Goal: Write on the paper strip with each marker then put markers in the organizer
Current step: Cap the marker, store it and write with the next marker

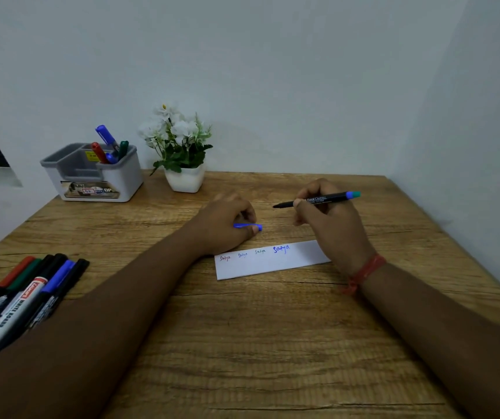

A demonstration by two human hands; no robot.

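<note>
A white paper strip (268,261) lies on the wooden table (242,328), with several small handwritten words along its top. My right hand (330,225) rests over the strip's right end and holds an uncapped thin black marker (324,200) level, tip pointing left. My left hand (227,225) sits just above the strip's left end, closed on the marker's blue cap (247,226). The grey-and-white organizer (91,173) stands at the back left with several markers (109,146) upright in it.
A row of several loose markers (21,294) lies at the table's left edge, beside my left forearm. A white pot of artificial flowers (183,152) stands next to the organizer. Walls close the back and right sides.
</note>
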